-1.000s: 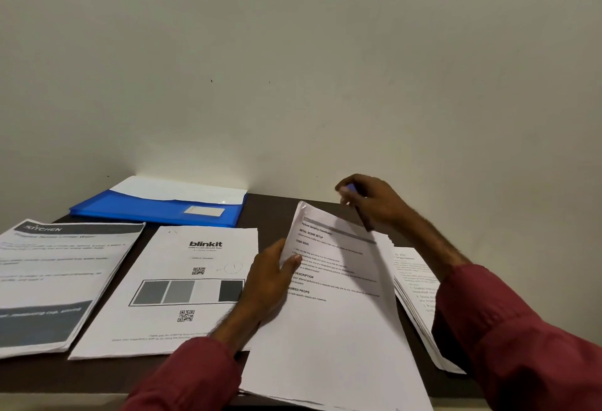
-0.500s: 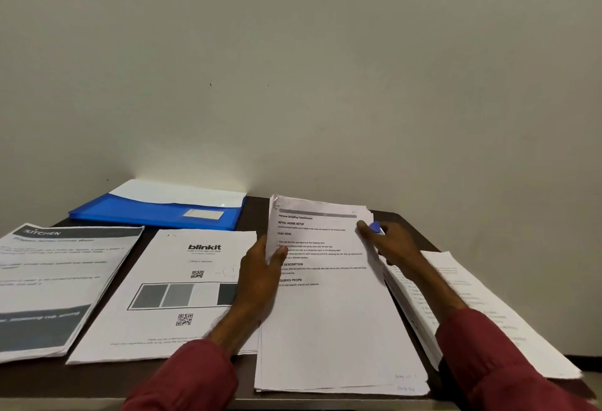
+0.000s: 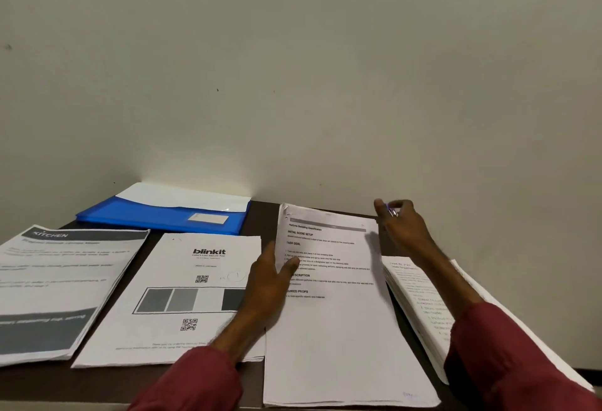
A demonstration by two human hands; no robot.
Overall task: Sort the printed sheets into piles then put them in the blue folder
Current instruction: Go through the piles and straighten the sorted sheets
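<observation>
1. Printed sheets: four white piles lie flat on the dark table.
   - Far left: pile headed "KITCHEN", with a dark banner at its far end and a grey block near its near end.
   - Next right: pile headed "blinkit", showing two QR codes and a row of grey boxes.
   - Centre right: text pile, with black headings such as "TASK GOAL".
   - Far right: a fourth pile, its print blurred, partly under the right forearm.
2. Orientation: the long axis of each pile runs near to far, with the headings at the far end. The KITCHEN pile and the fourth pile are skewed.
3. Blue folder: it lies flat at the far left of the table, against the wall. Its long axis runs left to right. A white sheet projects from its far side, and a pale label sits on its right part.
4. Left hand: the fingers are relaxed and extended. The palm rests across the seam between the blinkit pile and the text pile, with the thumb on the text pile's left edge.
5. Right hand: it is just beside the far right corner of the text pile. The fingers curl round a slim blue and silver item, which is too blurred to identify.
</observation>
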